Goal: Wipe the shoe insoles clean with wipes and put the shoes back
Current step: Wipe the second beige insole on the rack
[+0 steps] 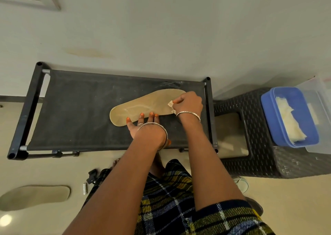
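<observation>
While the left hand [143,129] lies flat with its fingers [141,114] straight and spread, their tips pressing the near edge of the tan insole [143,105], the right hand [189,103] curls its fingers and thumb round a small bunched wipe [170,103] at the insole's right end. The insole lies lengthwise on the black fabric top of the shoe rack [80,109], towards its right side.

By my reading, the step in hand is the wiping of this insole, with the wipe set at one end and most of the surface leftward yet to be covered. The next move would call for drawing the wipe left along the insole with steady downward pressure, while the flat hand keeps the insole from sliding on the fabric and shifts out of the wipe's path.

A second insole [35,195] lies on the floor at near left, well apart from the rack; it looks to be waiting its turn or done, and I cannot tell which.

To the right, on a dark woven stool [259,163], stands an open blue tub [268,109] holding a loose heap of pale wipes [290,120]. A clear plastic box or lid [320,91] sits just beside it; its contents cannot be made out.
</observation>
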Demonstrator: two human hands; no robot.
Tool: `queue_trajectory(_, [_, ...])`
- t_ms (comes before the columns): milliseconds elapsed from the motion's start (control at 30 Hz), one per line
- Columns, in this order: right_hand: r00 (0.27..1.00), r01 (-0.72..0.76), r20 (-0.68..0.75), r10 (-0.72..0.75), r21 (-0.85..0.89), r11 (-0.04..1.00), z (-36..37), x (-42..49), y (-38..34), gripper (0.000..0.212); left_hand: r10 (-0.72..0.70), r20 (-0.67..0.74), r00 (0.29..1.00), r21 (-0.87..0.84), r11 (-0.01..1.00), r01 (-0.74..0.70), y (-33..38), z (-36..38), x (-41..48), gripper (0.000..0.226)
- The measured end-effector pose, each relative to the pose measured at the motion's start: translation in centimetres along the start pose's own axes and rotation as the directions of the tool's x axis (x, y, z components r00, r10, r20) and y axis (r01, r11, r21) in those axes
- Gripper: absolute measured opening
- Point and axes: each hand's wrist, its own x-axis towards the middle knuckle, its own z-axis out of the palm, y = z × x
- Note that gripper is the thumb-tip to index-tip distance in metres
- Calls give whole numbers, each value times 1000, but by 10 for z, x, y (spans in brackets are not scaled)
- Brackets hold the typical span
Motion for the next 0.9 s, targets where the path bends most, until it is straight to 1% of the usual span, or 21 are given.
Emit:
queue_trajectory(67, [999,53,-6,-53,4,999,8,-7,-5,7,0,11,1000,1,1000,0,0,-2,0,96])
queue_trajectory(167, [981,150,109,-158,77,986,17,-10,-17,9,7,21,1000,23,1000,-7,1,-3,1,99])
queue_trajectory(233, [973,181,130,-191,88,980,16,-4,-19,9,27,20,999,51,998,-28,1,-4,2,101])
queue_trajectory(267, [976,180,103,-189,97,979,15,-1,-20,9,34,17,999,59,998,-35,1,-5,4,101])
queue_trajectory(367, [981,191,-61,-184,139,972,16,8,-16,12,45,36,998,70,996,-47,0,-6,7,102])
queue_trajectory(400, [979,192,-91,-180,148,970,16,9,-15,12,48,44,998,76,996,-51,1,-7,8,102])
queue_trajectory(433, [980,189,-90,-177,145,971,16,9,-15,11,50,49,998,83,995,-54,1,-8,8,102])
queue_trajectory(467, [981,190,-55,-184,137,972,15,8,-14,11,52,51,997,86,995,-56,0,-8,8,102])
queue_trajectory(500, [979,200,15,-204,125,972,12,8,-14,12,52,54,997,86,995,-57,0,-9,8,102])
queue_trajectory(567, [948,228,199,-247,113,967,7,7,-13,12,55,65,996,88,994,-60,0,-11,8,101])
queue_trajectory(600, [930,229,268,-252,115,967,6,6,-14,12,55,68,996,87,994,-61,-1,-12,8,101])
queue_trajectory(633, [922,225,296,-249,113,968,6,5,-14,11,52,69,996,83,995,-58,-1,-12,8,100])
queue_trajectory(667, [927,221,287,-242,105,970,6,5,-15,10,47,66,997,81,995,-52,-2,-13,7,100])
queue_trajectory(700, [941,214,246,-230,91,973,8,4,-15,8,43,60,997,80,996,-48,-3,-12,6,99])
queue_trajectory(767, [980,169,89,-176,76,983,10,5,-17,5,34,57,998,73,997,-39,-6,-12,6,97])
queue_trajectory(833, [990,138,-36,-135,92,986,9,7,-17,6,21,65,998,66,998,-25,-9,-12,7,97])
queue_trajectory(867, [991,127,-46,-123,100,987,8,9,-17,7,15,72,997,69,997,-20,-10,-12,7,98])
queue_trajectory(900, [994,112,-19,-110,96,989,6,9,-16,8,11,81,997,73,997,-17,-10,-14,6,97])
